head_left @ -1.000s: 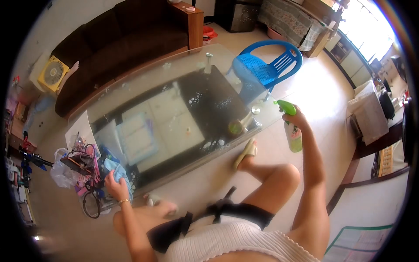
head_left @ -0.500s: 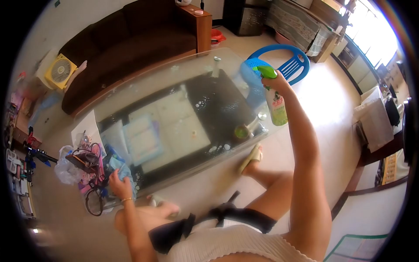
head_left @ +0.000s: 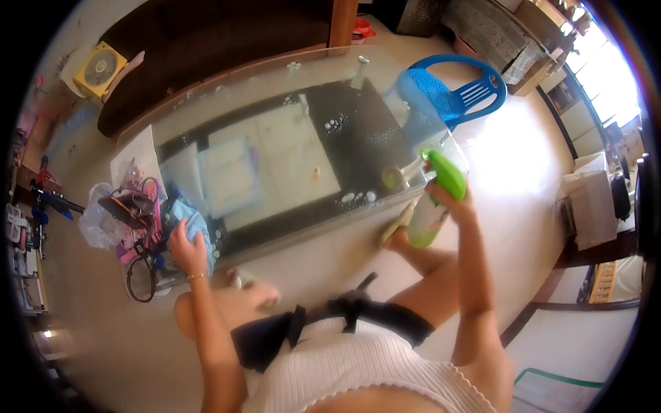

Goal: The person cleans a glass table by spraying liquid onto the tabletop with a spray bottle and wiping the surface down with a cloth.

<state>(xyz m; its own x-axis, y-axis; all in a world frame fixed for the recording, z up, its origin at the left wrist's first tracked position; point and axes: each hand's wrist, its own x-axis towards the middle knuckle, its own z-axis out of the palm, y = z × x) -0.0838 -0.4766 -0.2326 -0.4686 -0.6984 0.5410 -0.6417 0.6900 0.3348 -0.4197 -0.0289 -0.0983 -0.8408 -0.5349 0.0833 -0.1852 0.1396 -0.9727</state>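
- Head view: right hand (head_left: 456,205) clasps a tilted green-topped spray bottle (head_left: 425,224) near the right front corner of the glass table (head_left: 358,158).
- Left hand (head_left: 189,249) touches a light-blue cloth (head_left: 198,224) at the table's left end; whether it grips, I cannot tell.
- Blue chair (head_left: 475,96): beside the table's right end.

The sofa (head_left: 227,41) is stretching behind the table (head_left: 241,89), and the fan (head_left: 101,69) is standing beside the sofa's left end. The chair (head_left: 471,93) is standing at the table's right end. On the table's left end, a pile of belongings (head_left: 134,208) is lying between the plastic bag (head_left: 100,224) on its left and the cloth (head_left: 197,221) on its right. The left hand (head_left: 189,249) is resting on the cloth; the right hand (head_left: 454,199) is holding the spray bottle (head_left: 425,224) near the table's near right corner.
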